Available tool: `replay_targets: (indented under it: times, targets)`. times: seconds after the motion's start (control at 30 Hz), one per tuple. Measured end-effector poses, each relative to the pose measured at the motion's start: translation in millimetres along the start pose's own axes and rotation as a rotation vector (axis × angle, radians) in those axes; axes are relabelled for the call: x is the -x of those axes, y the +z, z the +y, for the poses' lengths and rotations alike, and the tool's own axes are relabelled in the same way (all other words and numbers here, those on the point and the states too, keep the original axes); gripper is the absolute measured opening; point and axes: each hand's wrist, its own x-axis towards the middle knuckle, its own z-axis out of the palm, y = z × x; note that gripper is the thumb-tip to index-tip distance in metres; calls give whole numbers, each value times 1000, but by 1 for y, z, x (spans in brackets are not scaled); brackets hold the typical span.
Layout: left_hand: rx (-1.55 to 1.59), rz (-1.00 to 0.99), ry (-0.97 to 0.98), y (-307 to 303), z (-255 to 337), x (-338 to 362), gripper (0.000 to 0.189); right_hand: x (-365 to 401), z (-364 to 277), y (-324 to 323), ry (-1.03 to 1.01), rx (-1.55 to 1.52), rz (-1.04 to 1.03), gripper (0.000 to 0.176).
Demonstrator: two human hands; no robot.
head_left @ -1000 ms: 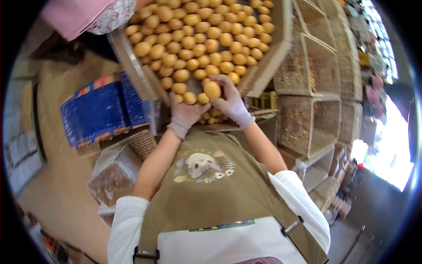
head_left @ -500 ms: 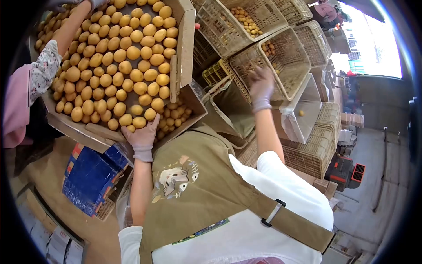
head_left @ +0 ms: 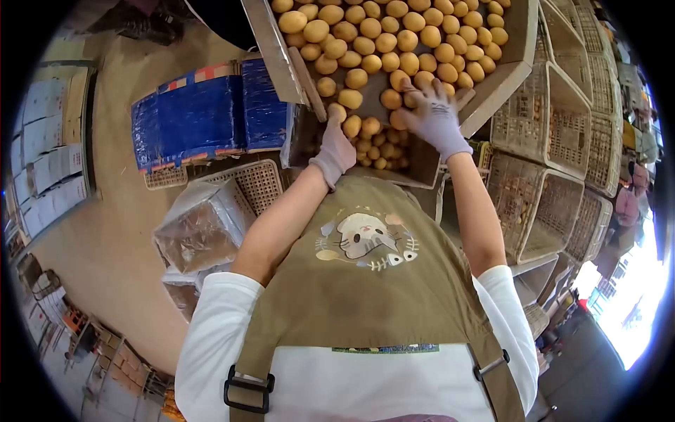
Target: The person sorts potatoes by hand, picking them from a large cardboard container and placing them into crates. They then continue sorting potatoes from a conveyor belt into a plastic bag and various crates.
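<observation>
No word or number can be read anywhere. The apron [head_left: 365,281] carries only a drawing, a cat [head_left: 362,239] with a fish bone, with no lettering. A narrow strip [head_left: 385,348] along the bib's lower edge bears print too small to make out. Dark marks on the glove [head_left: 437,112] of the right hand [head_left: 434,118] are blurred. The blue box [head_left: 204,119] has a red and white edge band, unreadable. The white cartons [head_left: 42,141] at the left show faint, illegible printing.
</observation>
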Motion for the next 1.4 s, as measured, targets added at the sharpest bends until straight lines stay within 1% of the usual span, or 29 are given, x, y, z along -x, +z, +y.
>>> replay_targets:
  times: [0.03,0.07,0.1,0.13,0.17,0.2,0.23,0.27,0.3,0.33,0.37,0.47,0.57,0.6,0.7,0.73,0.83,0.87,0.97,1.0,1.03,1.1,1.17,1.2,1.23,1.3,1.33,1.37,1.4]
  targets:
    - [-53,-31,34,-5,-2,-6,64,6,0,7,-31,-9,-118,38]
    - [-124,-131,74,-22,-9,-24,66,-12,25,7,195,-405,-550,45]
    - [-205,-224,105,-25,-11,-23,69,-21,27,5,350,-610,-478,51]
    - [-167,-251,147,-23,-13,-25,77,-21,22,4,350,-443,-324,53]
    - [-27,-190,83,-18,-13,-29,76,-25,13,5,347,-276,-162,55]
    - [109,-129,14,-3,-5,-19,75,-24,0,11,273,-105,-393,62]
    - [239,-66,-60,8,0,-12,75,-20,-17,16,234,-139,-517,69]
    - [286,-16,-91,12,7,-9,76,-10,-22,13,166,-164,-509,68]
    - [325,-102,-67,11,9,-8,78,-3,-23,9,94,-187,-504,68]
    - [328,-91,-81,11,8,-7,75,-2,-14,5,59,-235,-496,59]
    - [332,-77,-93,11,7,-7,72,-7,-3,0,106,-235,-561,56]
    - [284,-97,-80,4,4,-14,65,-16,27,19,456,-579,-138,61]
    - [99,-41,-101,-4,-7,-29,61,-14,-12,18,167,-141,-343,62]
    - [129,-96,-58,-3,-6,-23,64,-12,-16,11,198,-223,-396,62]
    - [388,-154,-100,1,5,-10,67,-10,12,16,233,-598,-453,58]
    - [355,-113,-85,4,4,-7,72,-14,9,16,244,-429,-464,53]
    - [316,-149,-77,3,0,-15,76,-22,-10,9,233,-275,-312,44]
    - [314,-112,-85,4,-1,-18,77,-22,-6,18,145,-179,-229,41]
    - [380,-100,-141,6,2,-18,79,-58,2,2,338,-459,-372,39]
    - [380,-152,-124,8,2,-16,80,-66,3,10,209,-428,-122,37]
    - [377,-201,-110,10,3,-17,82,-79,-5,3,226,-479,-146,39]
    - [420,-228,-124,5,-4,-24,83,-103,-17,20,308,-358,-315,44]
    - [387,-245,-98,14,4,-18,83,-127,-22,16,402,-281,-586,50]
    - [400,-301,-114,8,4,-22,82,-134,-24,1,399,-294,-649,51]
    - [432,-285,-151,8,6,-23,83,-130,-15,13,330,-336,-609,50]
    - [414,-278,-116,7,5,-20,89,-105,-3,31,350,-512,-310,45]
    - [446,-292,-147,1,4,-26,90,-90,-1,25,317,-587,-179,42]
    - [430,-298,-130,0,5,-28,90,-70,0,0,192,-601,-22,38]
    - [414,-298,-120,-1,4,-27,90,-55,12,-29,79,-660,-28,38]
